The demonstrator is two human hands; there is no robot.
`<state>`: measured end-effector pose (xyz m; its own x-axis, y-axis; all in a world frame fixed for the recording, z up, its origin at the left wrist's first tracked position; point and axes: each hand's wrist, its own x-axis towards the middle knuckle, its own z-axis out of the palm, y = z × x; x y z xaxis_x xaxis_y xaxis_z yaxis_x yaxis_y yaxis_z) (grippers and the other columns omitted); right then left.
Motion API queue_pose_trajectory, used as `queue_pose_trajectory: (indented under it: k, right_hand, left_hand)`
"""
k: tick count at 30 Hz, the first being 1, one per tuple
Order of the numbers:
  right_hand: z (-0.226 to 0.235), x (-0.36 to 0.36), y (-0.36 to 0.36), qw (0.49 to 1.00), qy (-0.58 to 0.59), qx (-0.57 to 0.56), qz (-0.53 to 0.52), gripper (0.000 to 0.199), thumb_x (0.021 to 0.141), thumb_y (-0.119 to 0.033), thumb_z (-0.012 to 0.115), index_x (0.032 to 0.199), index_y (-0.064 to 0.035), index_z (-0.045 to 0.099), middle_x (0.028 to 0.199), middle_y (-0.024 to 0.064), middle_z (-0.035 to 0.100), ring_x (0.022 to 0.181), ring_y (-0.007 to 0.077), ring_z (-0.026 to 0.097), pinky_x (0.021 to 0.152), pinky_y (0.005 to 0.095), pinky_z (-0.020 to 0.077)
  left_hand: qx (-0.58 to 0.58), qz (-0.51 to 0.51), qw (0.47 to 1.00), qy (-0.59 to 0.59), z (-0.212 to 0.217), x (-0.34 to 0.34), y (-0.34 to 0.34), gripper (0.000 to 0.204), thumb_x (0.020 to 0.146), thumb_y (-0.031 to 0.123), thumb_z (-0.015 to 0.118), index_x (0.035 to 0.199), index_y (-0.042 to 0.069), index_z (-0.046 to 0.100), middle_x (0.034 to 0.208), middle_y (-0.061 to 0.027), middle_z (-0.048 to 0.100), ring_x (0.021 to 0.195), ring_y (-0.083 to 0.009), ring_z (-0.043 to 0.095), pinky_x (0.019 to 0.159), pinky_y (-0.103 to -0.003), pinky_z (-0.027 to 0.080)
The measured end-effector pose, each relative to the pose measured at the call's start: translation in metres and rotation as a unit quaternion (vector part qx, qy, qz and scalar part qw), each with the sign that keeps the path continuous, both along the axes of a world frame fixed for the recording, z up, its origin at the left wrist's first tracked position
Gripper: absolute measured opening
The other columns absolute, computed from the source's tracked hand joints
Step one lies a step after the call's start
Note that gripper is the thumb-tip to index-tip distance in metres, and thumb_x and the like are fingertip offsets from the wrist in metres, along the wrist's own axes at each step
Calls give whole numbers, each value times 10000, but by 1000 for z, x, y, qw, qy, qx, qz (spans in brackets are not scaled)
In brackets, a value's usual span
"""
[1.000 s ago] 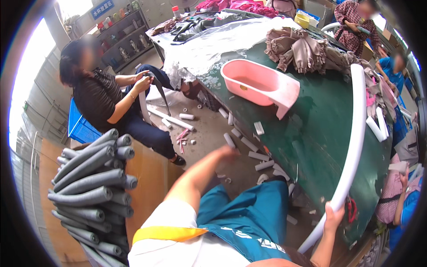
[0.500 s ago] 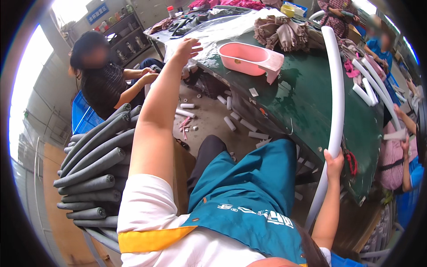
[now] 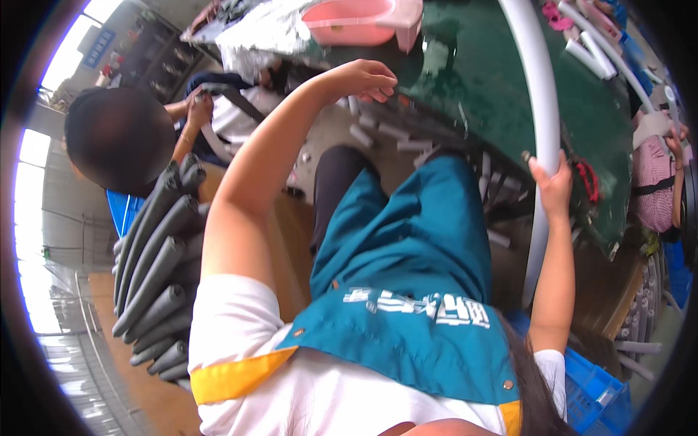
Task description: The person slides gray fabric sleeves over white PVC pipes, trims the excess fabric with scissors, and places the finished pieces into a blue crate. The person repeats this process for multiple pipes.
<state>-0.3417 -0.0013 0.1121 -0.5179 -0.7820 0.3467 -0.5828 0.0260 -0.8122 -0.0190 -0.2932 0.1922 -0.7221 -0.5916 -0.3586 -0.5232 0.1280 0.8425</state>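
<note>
My right hand (image 3: 554,185) is wrapped round a long, curved white foam tube (image 3: 539,87). The tube rises over the green table and runs down past my right side. By my right thumb tip is a small brownish bit I cannot make out. My left hand (image 3: 367,80) hangs in the air at the near edge of the table, fingers loosely bent and apart, with nothing visible in it. Just beyond it, a pink plastic tub (image 3: 349,23) stands on the green tabletop (image 3: 502,102).
Dark grey foam tubes (image 3: 156,280) are piled at my left, beside a seated person (image 3: 120,138). White tube pieces (image 3: 592,54) lie on the table's right, near another person's hand (image 3: 678,134). Cut pieces litter the floor. A blue crate (image 3: 596,392) stands at lower right.
My left hand has drawn back rightward from the table's far left, its fingers less stretched. My right hand keeps its grip on the tube. The view has tilted down; the seated person leans forward.
</note>
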Motion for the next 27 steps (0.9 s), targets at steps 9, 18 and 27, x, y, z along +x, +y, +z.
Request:
queue_pose_trajectory:
  k: [9, 18, 27]
  right_hand:
    - [-5, 7, -2, 1000, -7, -4, 8, 259, 834, -162, 718, 988, -10, 577, 853, 34, 592, 786, 114, 541, 753, 281, 459]
    - [-21, 8, 7, 998, -26, -41, -28, 408, 858, -104, 693, 1202, 31, 520, 981, 56, 577, 881, 139, 550, 836, 289, 453]
    - [15, 81, 3, 981, 26, 133, 136, 360, 734, -163, 737, 1005, -33, 539, 763, 122, 590, 686, 250, 604, 658, 366, 496]
  left_hand:
    - [-312, -292, 835, -347, -247, 45, 82, 477, 645, 534, 754, 1015, 236, 725, 1301, -50, 556, 1396, -345, 249, 1019, -732, 179]
    - [-224, 68, 820, -523, -194, 176, 12, 498, 719, 371, 743, 1153, 140, 668, 1311, -110, 558, 1370, -400, 304, 1010, -725, 234]
    - [132, 51, 969, 204, -83, 95, 29, 932, 795, 474, 751, 1493, 128, 239, 1483, -170, 377, 1392, -293, 338, 1124, -454, 287]
